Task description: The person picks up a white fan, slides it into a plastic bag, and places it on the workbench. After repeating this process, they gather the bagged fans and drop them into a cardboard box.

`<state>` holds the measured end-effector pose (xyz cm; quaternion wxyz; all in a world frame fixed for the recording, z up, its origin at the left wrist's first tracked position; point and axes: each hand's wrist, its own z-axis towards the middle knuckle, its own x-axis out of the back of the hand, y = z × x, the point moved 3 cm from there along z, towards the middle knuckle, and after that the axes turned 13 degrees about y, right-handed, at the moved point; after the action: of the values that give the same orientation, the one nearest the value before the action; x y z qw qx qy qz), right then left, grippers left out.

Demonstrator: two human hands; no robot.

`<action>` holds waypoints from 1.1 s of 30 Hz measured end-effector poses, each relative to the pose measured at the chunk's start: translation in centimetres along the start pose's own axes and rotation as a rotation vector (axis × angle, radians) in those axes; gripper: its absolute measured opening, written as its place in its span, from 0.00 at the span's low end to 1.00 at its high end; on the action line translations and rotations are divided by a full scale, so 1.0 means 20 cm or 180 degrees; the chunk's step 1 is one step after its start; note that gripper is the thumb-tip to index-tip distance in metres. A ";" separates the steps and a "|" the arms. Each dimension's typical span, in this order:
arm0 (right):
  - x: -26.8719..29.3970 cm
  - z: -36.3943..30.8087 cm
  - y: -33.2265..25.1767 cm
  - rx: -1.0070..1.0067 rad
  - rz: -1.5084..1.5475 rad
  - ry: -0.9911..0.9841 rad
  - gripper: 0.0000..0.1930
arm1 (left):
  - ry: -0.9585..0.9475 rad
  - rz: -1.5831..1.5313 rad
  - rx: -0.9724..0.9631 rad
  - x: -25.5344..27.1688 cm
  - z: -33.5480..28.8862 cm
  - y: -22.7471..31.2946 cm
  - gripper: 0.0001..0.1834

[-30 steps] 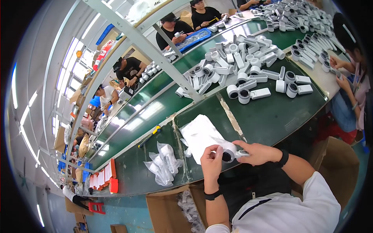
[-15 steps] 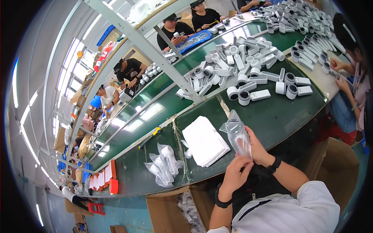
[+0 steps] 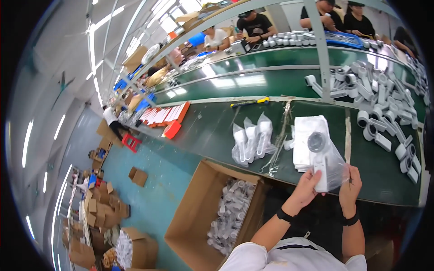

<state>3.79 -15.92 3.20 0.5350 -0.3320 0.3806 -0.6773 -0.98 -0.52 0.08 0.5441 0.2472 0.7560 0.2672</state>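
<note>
My left hand (image 3: pixel 305 190) is closed around the handle end of a white device with a round, dark-faced head (image 3: pixel 320 174), which lies inside a clear plastic bag (image 3: pixel 336 163). My right hand (image 3: pixel 350 186) pinches the bag's loose side. Both are held over the near edge of the green bench, in front of a stack of white bags or sheets (image 3: pixel 302 131). Left of that stack lie several bagged white devices (image 3: pixel 251 139). A pile of unbagged devices (image 3: pixel 384 101) spreads over the bench at the right.
Below the bench, an open cardboard box (image 3: pixel 192 221) contains many bagged devices. A yellow-and-black hand tool (image 3: pixel 251 102) lies near the bench's back rail. A white post (image 3: pixel 320 54) rises there. Orange-red trays (image 3: pixel 168 115) stand left; co-workers sit across the line. A red stool (image 3: pixel 131 142) is on the floor.
My view has swung left, bringing the floor box into sight. My left hand now grips the device's handle through the bag, while my right hand has shifted to the bag's side.
</note>
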 end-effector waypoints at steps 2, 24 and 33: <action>-0.02 -0.03 -0.01 0.0137 0.0051 0.0032 0.06 | 0.0158 -0.0099 -0.0243 0.07 -0.02 0.10 0.16; 0.01 -0.13 0.28 -0.0268 -0.0430 -0.0647 0.06 | 0.4308 0.4734 -0.2338 1.03 0.05 1.09 0.27; 0.01 -0.14 0.27 -0.0118 -0.0519 -0.0570 0.04 | 0.4227 0.5550 -0.1690 1.14 0.11 1.18 0.26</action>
<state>3.94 -16.47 -2.88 0.5038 -0.4308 0.3155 -0.6790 -3.48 32.30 -0.42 -0.3029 0.3762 0.3842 0.7868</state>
